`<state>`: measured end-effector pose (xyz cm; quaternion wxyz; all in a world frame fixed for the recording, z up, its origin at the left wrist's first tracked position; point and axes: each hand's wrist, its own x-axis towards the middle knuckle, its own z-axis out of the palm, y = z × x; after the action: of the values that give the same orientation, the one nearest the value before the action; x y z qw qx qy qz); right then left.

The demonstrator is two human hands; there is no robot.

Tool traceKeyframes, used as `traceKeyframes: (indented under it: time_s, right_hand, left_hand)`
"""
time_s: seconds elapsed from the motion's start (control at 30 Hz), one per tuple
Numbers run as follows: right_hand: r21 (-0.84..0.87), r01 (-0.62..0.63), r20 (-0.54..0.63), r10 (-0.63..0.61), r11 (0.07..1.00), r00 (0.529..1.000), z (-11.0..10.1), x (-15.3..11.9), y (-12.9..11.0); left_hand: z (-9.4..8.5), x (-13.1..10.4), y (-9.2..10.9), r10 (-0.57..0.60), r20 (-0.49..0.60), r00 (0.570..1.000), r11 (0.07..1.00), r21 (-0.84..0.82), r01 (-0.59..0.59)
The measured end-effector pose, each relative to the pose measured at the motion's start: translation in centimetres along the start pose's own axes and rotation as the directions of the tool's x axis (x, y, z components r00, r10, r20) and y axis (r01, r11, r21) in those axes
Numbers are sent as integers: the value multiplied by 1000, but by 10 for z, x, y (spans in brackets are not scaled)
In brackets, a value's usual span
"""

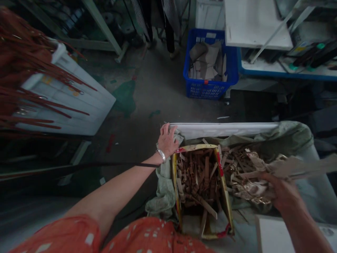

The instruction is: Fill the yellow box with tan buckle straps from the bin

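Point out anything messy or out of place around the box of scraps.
The cardboard box sits with torn, splayed flaps. Loose scraps lie outside it on the green cloth. The right hand holds pale strips.
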<state>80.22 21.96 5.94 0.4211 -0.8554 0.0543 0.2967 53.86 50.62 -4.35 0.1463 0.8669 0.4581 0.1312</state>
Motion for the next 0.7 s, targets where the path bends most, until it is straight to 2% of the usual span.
traceKeyframes:
  time_s: [0.07, 0.1, 0.13, 0.17, 0.23, 0.27, 0.37, 0.47, 0.53, 0.6, 0.7]
  right_hand:
    - [54, -156, 124, 149, 986, 981, 6, -50, -26]
    - [48, -193, 113, 187, 980, 976, 14, -72, -34]
    - [21, -169, 139, 165, 985, 976, 27, -90, -37]
    - [-6, -132, 233, 129, 991, 964, 43, -104, -34]
    - [-106, -18, 381, 57, 994, 923, 83, -119, -13]
    - [-231, 82, 358, 6, 969, 934, 105, -119, 4]
    - [-367, 216, 402, -55, 905, 914, 162, -105, 57]
    - [-517, 300, 368, -108, 802, 923, 193, -87, 90]
    - [-569, 325, 373, -115, 755, 921, 201, -81, 94]
    - [-569, 345, 422, -95, 746, 901, 200, -77, 85]
    - [-496, 383, 547, -62, 779, 835, 181, -70, 57]
  left_hand:
    - [0, -1, 1, -13, 9, 1000, 1000, -4, 13]
    - [0, -1, 1, -20, 15, 1000, 1000, -7, 20]
    - [0, -1, 1, -24, 20, 1000, 1000, -11, 24]
    - [0, -1, 2, -26, 24, 999, 1000, -15, 27]
    - [-1, 0, 2, -27, 27, 999, 999, -20, 27]
    - [-1, 0, 3, -26, 26, 999, 999, -20, 26]
    - [-3, 0, 3, -19, 30, 999, 999, -31, 19]
    - [-4, 0, 3, -14, 41, 999, 998, -53, 16]
    - [-4, -1, 2, -8, 39, 999, 998, -61, 11]
    - [-4, -1, 1, -3, 31, 1000, 998, -58, 4]
    - [-3, 0, -1, -1, 26, 1000, 999, -48, 2]
